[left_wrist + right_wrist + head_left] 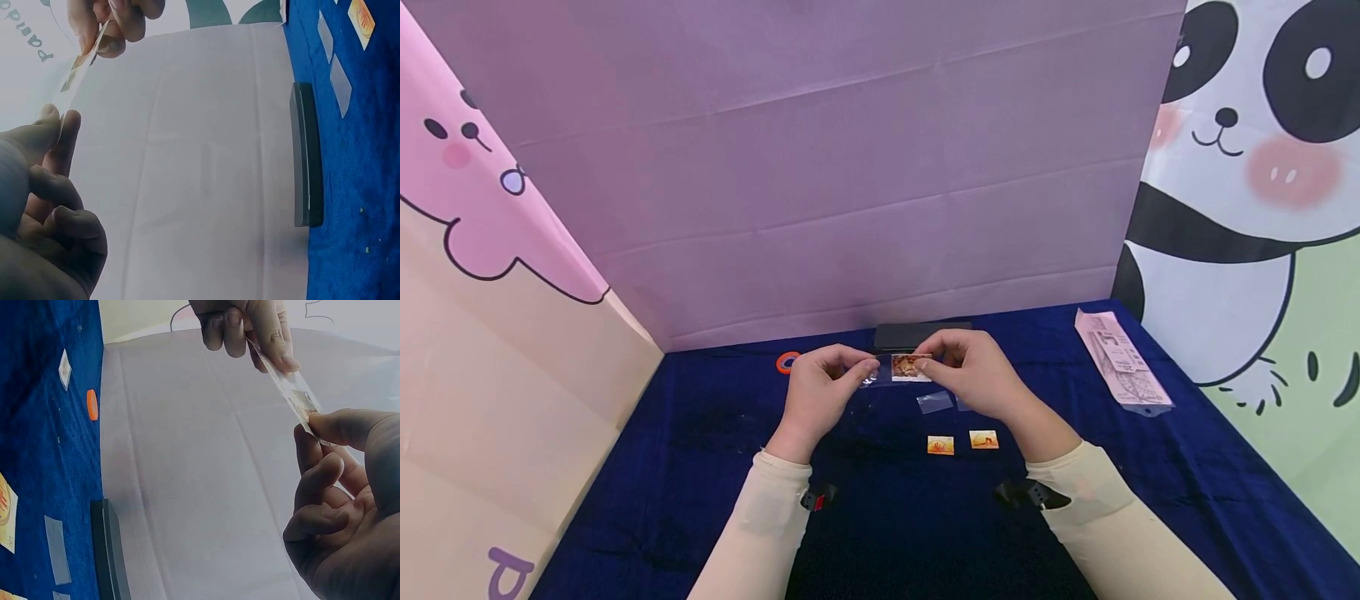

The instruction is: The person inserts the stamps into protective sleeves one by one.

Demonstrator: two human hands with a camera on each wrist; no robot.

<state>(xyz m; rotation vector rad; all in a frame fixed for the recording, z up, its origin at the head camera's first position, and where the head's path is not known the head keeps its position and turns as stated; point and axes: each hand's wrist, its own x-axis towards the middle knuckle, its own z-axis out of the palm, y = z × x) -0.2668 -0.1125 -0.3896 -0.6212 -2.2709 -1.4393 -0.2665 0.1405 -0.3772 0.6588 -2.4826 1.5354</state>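
Note:
In the head view, a small clear plastic sleeve (883, 372) is held up over the table, with a brown picture stamp (910, 367) at its right part. My left hand (822, 389) pinches the sleeve's left end between thumb and forefinger. Thumb and forefinger of my right hand (973, 371) pinch the right end, at the stamp. The right wrist view shows the strip slanting between both hands; whether the stamp lies fully inside the sleeve I cannot tell. Below the hands lie two yellow-orange stamps, a left one (941, 446) and a right one (984, 440).
Flat clear sleeves (935, 402) lie near the right hand. Behind the hands is a dark flat box (917, 335), with an orange ring (787, 362) to its left. A pink printed packet (1122, 360) lies at the right on the blue cloth (715, 467).

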